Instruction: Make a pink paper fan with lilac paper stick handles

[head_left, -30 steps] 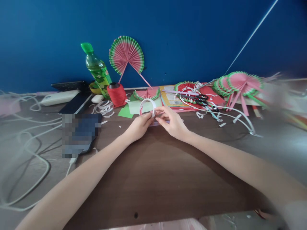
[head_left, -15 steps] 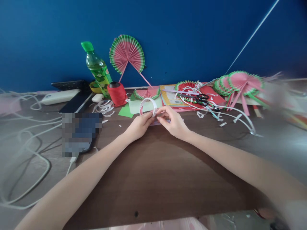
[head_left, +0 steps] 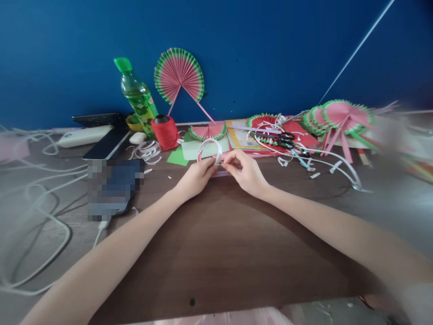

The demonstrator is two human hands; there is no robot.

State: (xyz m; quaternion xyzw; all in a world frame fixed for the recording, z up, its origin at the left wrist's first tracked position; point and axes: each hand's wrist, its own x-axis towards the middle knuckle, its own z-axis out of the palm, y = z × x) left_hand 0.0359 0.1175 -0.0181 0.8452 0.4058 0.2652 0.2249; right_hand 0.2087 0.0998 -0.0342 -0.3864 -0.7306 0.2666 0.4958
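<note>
Both my hands meet at the middle of the brown table (head_left: 216, 253). My left hand (head_left: 195, 177) and my right hand (head_left: 246, 171) are closed in a pinch on a white ring-shaped tape roll (head_left: 209, 149) that stands up between the fingertips. A pink paper strip lies under the hands. Just behind the roll lie a pale green paper sheet (head_left: 196, 151) and a folded watermelon paper fan (head_left: 207, 132).
A red thread spool (head_left: 164, 132), a green bottle (head_left: 137, 97) and an open paper fan (head_left: 179, 76) stand at the blue wall. Black scissors (head_left: 280, 140), white paper strips and several fans (head_left: 334, 118) lie right. A phone (head_left: 113, 187), power bank and white cables lie left.
My hands and the tape roll have barely shifted; the right fingers have worked slightly along the roll's edge.
</note>
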